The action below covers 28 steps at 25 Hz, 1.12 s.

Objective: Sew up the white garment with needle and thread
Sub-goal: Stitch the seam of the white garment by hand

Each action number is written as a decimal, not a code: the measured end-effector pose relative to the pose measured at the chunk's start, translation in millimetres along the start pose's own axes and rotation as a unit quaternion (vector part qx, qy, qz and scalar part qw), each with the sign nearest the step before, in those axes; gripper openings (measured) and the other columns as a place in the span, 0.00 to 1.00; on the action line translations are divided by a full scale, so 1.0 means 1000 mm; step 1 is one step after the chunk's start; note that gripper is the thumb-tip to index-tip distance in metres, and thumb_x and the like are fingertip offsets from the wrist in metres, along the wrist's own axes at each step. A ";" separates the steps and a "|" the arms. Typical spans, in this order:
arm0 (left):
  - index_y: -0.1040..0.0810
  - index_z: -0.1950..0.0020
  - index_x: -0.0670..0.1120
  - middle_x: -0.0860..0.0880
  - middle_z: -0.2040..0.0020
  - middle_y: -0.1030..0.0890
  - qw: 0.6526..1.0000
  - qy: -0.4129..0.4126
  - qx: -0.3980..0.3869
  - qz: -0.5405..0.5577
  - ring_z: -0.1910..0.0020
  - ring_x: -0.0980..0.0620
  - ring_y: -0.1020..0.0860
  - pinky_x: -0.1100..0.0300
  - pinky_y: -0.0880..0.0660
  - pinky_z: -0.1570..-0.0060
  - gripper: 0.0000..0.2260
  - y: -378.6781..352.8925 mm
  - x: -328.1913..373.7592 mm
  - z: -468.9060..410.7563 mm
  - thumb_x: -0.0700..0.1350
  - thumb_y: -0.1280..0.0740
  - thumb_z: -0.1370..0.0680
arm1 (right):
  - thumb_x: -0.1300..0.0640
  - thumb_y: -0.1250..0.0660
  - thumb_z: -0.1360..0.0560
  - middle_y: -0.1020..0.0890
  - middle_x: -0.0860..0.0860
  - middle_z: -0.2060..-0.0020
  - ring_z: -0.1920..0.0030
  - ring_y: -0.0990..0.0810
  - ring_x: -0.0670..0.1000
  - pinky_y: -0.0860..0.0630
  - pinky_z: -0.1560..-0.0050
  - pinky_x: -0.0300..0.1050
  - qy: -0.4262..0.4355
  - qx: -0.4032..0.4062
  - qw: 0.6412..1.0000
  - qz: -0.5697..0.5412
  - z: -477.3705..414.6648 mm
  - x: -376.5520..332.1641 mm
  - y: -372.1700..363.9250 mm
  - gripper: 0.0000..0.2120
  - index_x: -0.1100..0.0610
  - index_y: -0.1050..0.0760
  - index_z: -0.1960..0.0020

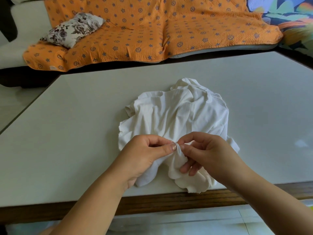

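A crumpled white garment (177,114) lies on the pale surface (76,126), right of its middle, its near hem spilling over the near edge. Both hands meet at the garment's near part. The left hand (145,155) and right hand (205,153) each pinch the same small gathered fold between thumb and forefinger, fingertips almost touching. Needle and thread are too small to make out.

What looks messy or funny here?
The crumpled white cloth garment lies bunched in a heap on the pale flat table, its near edge reaching the table's front rim. The left hand and right hand pinch one small fold. Nothing is spilled.
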<state>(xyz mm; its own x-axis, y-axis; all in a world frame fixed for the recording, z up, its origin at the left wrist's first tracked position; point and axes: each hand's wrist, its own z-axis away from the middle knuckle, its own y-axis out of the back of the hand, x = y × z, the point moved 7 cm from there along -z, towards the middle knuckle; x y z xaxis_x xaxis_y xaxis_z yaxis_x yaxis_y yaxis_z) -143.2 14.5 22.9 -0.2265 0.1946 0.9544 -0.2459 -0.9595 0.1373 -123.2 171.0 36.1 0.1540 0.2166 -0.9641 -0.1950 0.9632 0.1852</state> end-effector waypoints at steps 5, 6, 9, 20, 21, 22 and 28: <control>0.15 0.53 0.40 0.51 0.58 0.13 1.000 0.016 -0.016 0.021 0.55 0.62 0.17 0.73 0.25 0.57 0.05 -0.014 -0.003 0.001 0.39 0.27 0.27 | 0.63 0.37 0.20 0.14 0.53 0.65 0.64 0.14 0.52 0.17 0.57 0.43 0.000 0.005 0.999 0.044 0.002 0.007 0.000 0.08 0.51 0.23 0.49; 0.15 0.53 0.39 0.50 0.59 0.14 0.999 0.018 -0.014 0.027 0.57 0.62 0.17 0.74 0.26 0.59 0.04 -0.016 -0.003 0.002 0.37 0.27 0.27 | 0.63 0.37 0.20 0.13 0.52 0.64 0.63 0.14 0.50 0.17 0.55 0.42 0.002 0.006 0.999 0.044 0.003 0.007 -0.001 0.08 0.51 0.23 0.48; 0.16 0.52 0.37 0.46 0.58 0.14 0.999 0.016 -0.003 0.039 0.57 0.59 0.16 0.74 0.25 0.59 0.05 -0.015 -0.002 -0.002 0.37 0.27 0.27 | 0.61 0.38 0.20 0.13 0.51 0.63 0.61 0.13 0.47 0.18 0.53 0.40 0.018 0.011 0.999 0.026 0.004 0.003 -0.002 0.08 0.52 0.21 0.48; 0.14 0.54 0.48 0.56 0.57 0.14 0.999 0.018 0.033 -0.020 0.54 0.65 0.19 0.75 0.27 0.55 0.03 -0.008 0.001 -0.002 0.44 0.26 0.27 | 0.58 0.37 0.19 0.13 0.51 0.56 0.72 0.20 0.49 0.28 0.74 0.39 0.027 0.109 0.986 -0.120 -0.011 -0.005 0.029 0.06 0.60 0.26 0.52; 0.14 0.54 0.49 0.56 0.56 0.14 0.999 0.020 0.032 -0.017 0.53 0.66 0.19 0.74 0.27 0.53 0.03 -0.007 0.000 -0.002 0.45 0.26 0.27 | 0.58 0.38 0.19 0.13 0.54 0.57 0.72 0.20 0.49 0.28 0.74 0.38 0.009 0.084 0.977 -0.194 -0.014 -0.003 0.027 0.05 0.60 0.27 0.51; 0.14 0.54 0.49 0.56 0.56 0.14 0.999 0.021 0.030 -0.013 0.52 0.66 0.19 0.72 0.27 0.50 0.03 -0.008 0.001 -0.001 0.45 0.26 0.27 | 0.59 0.38 0.19 0.14 0.55 0.58 0.71 0.20 0.49 0.27 0.74 0.38 -0.008 0.064 0.964 -0.260 -0.015 -0.001 0.025 0.05 0.60 0.27 0.50; 0.14 0.53 0.48 0.55 0.54 0.14 1.000 0.025 0.014 -0.002 0.49 0.64 0.19 0.68 0.28 0.44 0.04 -0.008 0.000 0.000 0.43 0.26 0.27 | 0.61 0.37 0.19 0.19 0.54 0.68 0.63 0.14 0.53 0.18 0.65 0.40 -0.030 0.078 0.913 -0.400 -0.021 0.007 0.031 0.04 0.59 0.24 0.48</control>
<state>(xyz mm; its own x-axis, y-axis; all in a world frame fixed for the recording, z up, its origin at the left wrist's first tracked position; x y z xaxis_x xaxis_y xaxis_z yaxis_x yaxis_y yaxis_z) -141.4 21.9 21.8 -0.2725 0.2084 0.9393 -0.2205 -0.9638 0.1499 -148.2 198.7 31.2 0.2402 -0.5613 -0.7920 0.1430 0.8274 -0.5431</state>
